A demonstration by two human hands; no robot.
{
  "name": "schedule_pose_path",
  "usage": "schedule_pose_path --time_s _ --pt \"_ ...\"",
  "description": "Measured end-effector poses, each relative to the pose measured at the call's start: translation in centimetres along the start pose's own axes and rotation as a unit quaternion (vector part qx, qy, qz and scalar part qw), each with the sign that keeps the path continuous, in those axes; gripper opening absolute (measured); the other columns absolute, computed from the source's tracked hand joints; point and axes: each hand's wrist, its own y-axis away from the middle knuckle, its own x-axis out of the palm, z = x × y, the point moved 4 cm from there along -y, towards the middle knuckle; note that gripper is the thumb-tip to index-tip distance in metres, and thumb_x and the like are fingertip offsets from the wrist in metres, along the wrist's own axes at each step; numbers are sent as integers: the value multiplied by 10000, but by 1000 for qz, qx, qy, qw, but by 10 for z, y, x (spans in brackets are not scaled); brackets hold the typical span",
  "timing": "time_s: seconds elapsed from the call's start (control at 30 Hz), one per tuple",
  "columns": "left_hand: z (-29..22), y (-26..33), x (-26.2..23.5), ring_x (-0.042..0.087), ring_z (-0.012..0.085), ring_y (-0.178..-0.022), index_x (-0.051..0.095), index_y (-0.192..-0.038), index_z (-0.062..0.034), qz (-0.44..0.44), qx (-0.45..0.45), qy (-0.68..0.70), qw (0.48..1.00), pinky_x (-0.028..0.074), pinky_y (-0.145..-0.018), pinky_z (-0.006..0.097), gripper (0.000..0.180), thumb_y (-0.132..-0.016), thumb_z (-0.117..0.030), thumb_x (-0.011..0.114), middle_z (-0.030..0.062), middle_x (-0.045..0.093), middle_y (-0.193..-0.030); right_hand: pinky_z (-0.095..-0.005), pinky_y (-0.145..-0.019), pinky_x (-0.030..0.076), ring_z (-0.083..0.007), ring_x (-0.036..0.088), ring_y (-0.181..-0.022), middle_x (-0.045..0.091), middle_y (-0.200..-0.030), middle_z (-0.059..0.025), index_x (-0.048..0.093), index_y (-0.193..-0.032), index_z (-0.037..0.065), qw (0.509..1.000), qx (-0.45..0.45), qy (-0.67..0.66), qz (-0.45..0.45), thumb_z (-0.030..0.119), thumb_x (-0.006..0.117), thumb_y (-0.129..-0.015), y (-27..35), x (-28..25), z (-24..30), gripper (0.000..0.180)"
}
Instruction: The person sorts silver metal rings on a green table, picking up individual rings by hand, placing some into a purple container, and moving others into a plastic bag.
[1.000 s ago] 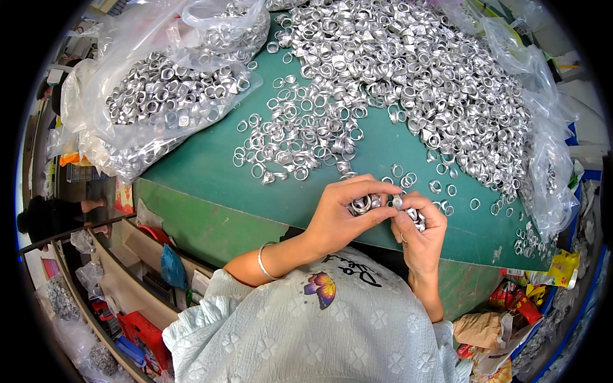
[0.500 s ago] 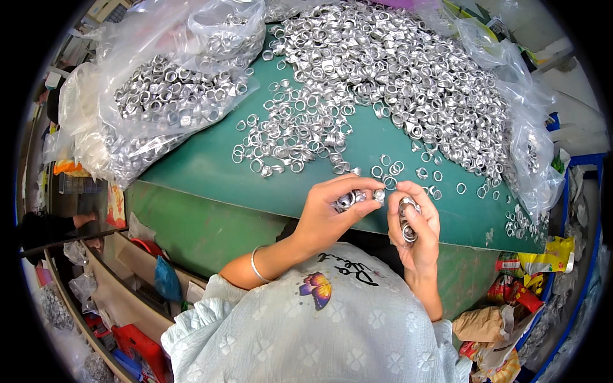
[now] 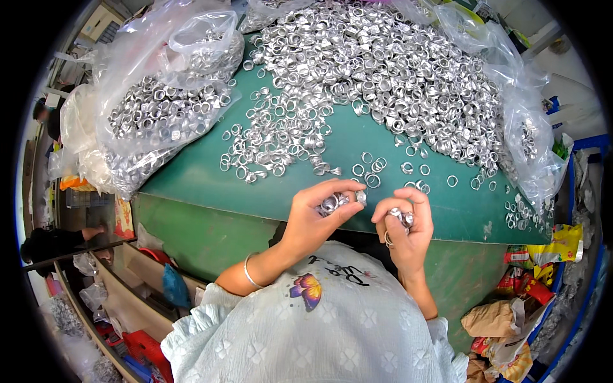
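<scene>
Several silver metal rings (image 3: 332, 204) lie in my left hand (image 3: 313, 214), which is closed round them. Between its thumb and fingertips it pinches one more ring (image 3: 361, 196). Close by on the right, my right hand (image 3: 408, 233) has its fingers curled round a few similar rings (image 3: 402, 218), one of them down by the thumb. The two hands are apart, above the near edge of the green table (image 3: 255, 198). A few loose rings (image 3: 372, 170) lie just beyond the fingertips. A scattered patch of rings (image 3: 281, 137) spreads farther back.
A large heap of rings (image 3: 396, 70) covers the back of the table. At the left stands a clear plastic bag (image 3: 169, 105) full of rings; another plastic sheet (image 3: 530, 140) edges the heap at right. Wooden compartments (image 3: 143, 287) are at lower left, food packets (image 3: 555, 246) at lower right.
The view has shifted slightly, so the table's contents sit a little farther left. My hands have drawn a bit apart, and my right fingers have curled in more over the rings.
</scene>
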Motion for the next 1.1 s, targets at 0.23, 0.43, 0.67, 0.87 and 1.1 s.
schedule_pose_path --time_s 0.23,0.43,0.67,0.87,1.1 --pt "1 -10 20 485 63 -723 609 -997 12 6 -19 -7 1000 396 -664 199 245 -753 13 629 4 555 -763 -189 -557 386 -64 496 -634 603 -801 -100 401 -1107 -5 984 -113 131 30 -99 557 -761 -11 -20 6 390" --pt "4 -17 39 501 70 -742 604 -1007 19 2 -35 -28 999 404 -686 204 254 -755 13 632 10 566 -778 -199 -594 420 -88 544 -677 616 -795 -90 450 -1074 -9 985 -117 126 20 -84 594 -748 -15 -42 6 365" --pt "1 -24 56 511 73 -744 603 -1004 18 -6 -56 -26 998 411 -692 208 256 -750 23 633 16 575 -780 -216 -625 440 -104 566 -695 633 -791 -91 457 -1068 -5 988 -100 110 25 -63 619 -743 -19 -63 7 367" --pt "15 -44 46 529 82 -664 607 -992 -4 -45 -14 -197 979 427 -617 215 247 -747 2 637 27 592 -761 -193 -560 417 -83 541 -642 625 -809 -90 465 -1055 -9 996 -45 80 23 -26 613 -766 -26 -68 -1 324" --pt "61 -84 23 594 289 -662 605 -970 -20 -33 2 -479 877 468 -614 337 258 -721 -58 663 154 613 -837 -198 -353 285 -97 427 -485 567 -865 -107 501 -1023 -4 934 167 -317 0 239 373 -934 -43 -71 -31 288"
